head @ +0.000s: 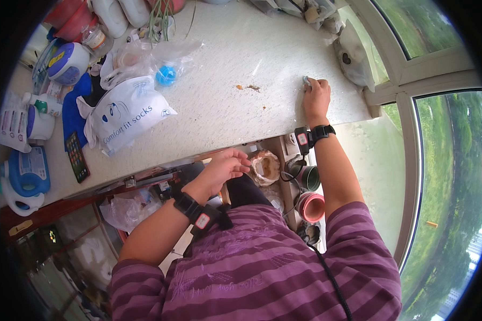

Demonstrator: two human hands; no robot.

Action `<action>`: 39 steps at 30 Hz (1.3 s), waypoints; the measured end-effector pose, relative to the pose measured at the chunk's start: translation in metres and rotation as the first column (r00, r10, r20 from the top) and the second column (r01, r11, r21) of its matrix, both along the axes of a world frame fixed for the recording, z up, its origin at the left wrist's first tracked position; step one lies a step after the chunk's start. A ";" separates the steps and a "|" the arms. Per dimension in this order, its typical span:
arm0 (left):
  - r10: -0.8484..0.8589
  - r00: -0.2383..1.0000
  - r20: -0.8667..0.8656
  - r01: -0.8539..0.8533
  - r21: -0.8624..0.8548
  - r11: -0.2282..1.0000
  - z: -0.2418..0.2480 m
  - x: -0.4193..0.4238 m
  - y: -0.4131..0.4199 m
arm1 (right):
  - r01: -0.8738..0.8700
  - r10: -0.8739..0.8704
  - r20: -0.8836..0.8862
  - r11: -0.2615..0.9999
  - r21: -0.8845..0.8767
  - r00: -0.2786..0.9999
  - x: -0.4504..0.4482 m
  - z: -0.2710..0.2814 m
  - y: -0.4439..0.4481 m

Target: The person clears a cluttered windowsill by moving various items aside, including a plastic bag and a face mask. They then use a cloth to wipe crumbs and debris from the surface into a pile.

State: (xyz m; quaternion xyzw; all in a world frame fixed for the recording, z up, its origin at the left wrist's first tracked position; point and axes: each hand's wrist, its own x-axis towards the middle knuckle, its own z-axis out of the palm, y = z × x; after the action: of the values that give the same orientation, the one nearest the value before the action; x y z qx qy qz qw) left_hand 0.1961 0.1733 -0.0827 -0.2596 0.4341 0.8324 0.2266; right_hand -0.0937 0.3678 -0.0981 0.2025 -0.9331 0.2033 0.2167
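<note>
At the right end of a pale speckled countertop point(209, 108), my right hand point(318, 98) presses its fingertips onto the surface, closed on a small bluish-grey item point(306, 80), perhaps a cloth or sponge; most of it is hidden by the fingers. My left hand point(227, 166) hovers in front of the counter's near edge, fingers apart and slightly curled, holding nothing. Small brown debris point(253, 87) and orange-brown bits point(239, 87) lie on the counter to the left of my right hand. Each wrist wears a black strap with a small device.
On the counter's left stand a white plastic bag point(124, 116), a smartphone point(77, 156), a blue detergent bottle point(29, 170) and a blue ball point(166, 75) in clear plastic. Plant pots point(311, 206) sit below the near edge. A filled bag point(351, 56) leans by the window frame at right.
</note>
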 end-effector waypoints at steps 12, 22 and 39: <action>0.290 0.956 0.050 -0.260 0.604 0.754 -0.058 -0.057 0.051 | -0.643 0.635 0.236 0.764 -0.049 0.736 0.020 0.035 -0.089; 0.267 0.962 0.051 -0.242 0.610 0.754 -0.055 -0.063 0.058 | -0.920 0.873 0.326 0.392 -0.026 0.363 -0.028 0.031 -0.162; 0.371 0.917 0.147 -0.366 0.679 0.636 -0.055 -0.075 0.070 | -0.930 0.845 0.450 0.360 -0.077 0.290 0.026 0.046 -0.055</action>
State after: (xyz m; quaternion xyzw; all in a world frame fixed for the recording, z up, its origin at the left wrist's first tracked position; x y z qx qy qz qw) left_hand 0.1214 0.2430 -0.1372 -0.2357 0.0283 0.9625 0.1314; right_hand -0.0679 0.3132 -0.0523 0.6594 -0.6972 0.2323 -0.1588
